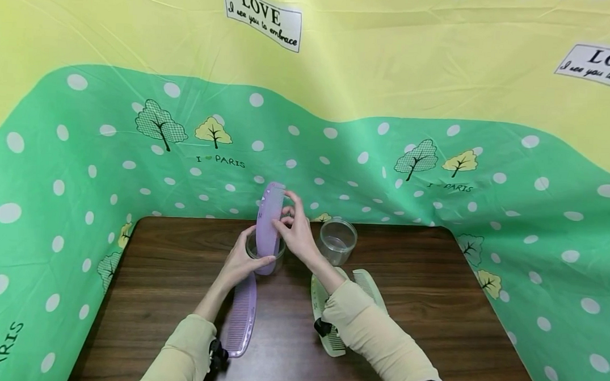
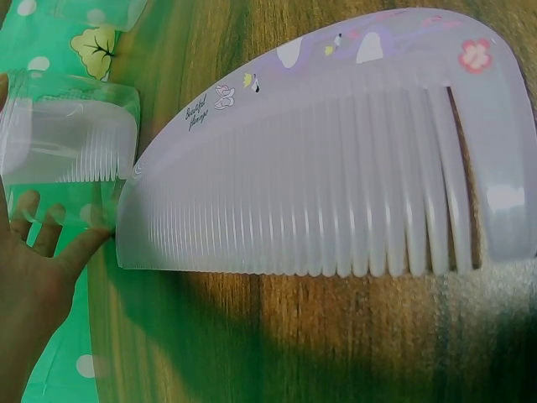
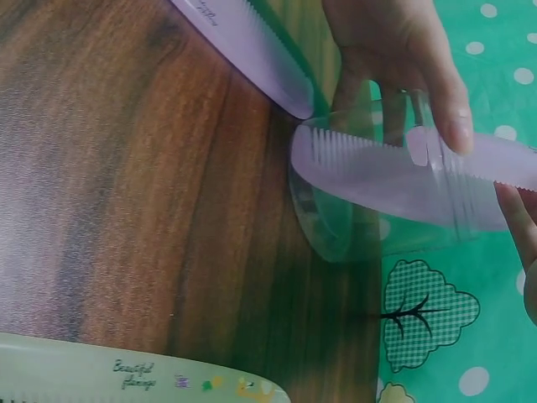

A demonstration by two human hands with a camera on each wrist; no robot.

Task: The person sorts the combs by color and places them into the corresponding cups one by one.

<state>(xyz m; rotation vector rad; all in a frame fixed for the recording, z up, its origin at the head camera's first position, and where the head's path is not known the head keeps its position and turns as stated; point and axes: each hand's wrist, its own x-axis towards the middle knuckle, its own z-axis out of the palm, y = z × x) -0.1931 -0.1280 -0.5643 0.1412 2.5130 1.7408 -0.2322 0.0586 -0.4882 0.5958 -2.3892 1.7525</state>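
Note:
A purple comb stands upright with its lower end inside a clear cup at the table's back edge. My left hand grips this cup from the left side, its thumb across the front. Higher up, the fingers and thumb of my right hand pinch the comb by its toothed side. In the right wrist view, the comb's end shows through the cup wall close to the bottom. A second purple comb lies on the table beside my left wrist, and fills much of the left wrist view.
Another clear cup stands right of my right hand. Two pale green combs, one left and one right, lie partly hidden under my right forearm. A green and yellow printed cloth hangs behind the brown wooden table.

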